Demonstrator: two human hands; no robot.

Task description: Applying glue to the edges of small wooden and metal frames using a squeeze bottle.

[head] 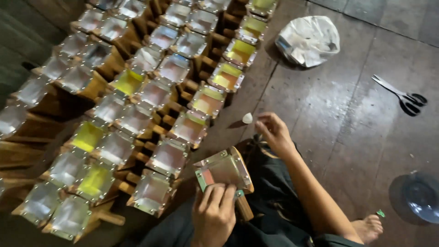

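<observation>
Foil-lined wooden frame (224, 171) (handle toward the lap) tilts leftward — left hand (213, 212) grips it; right hand (273, 131) pinches something unclear.

Shiny foil on wood, dull floor

Frame (224, 171) of bare wood, lined with glossy foil — same mirror-bright lining on the rows (137, 91). Scissors (402, 96) of polished metal. Bag (308, 40) of thin crinkled plastic. Floor (329, 114) of matt, worn boards — faint sheen.
</observation>
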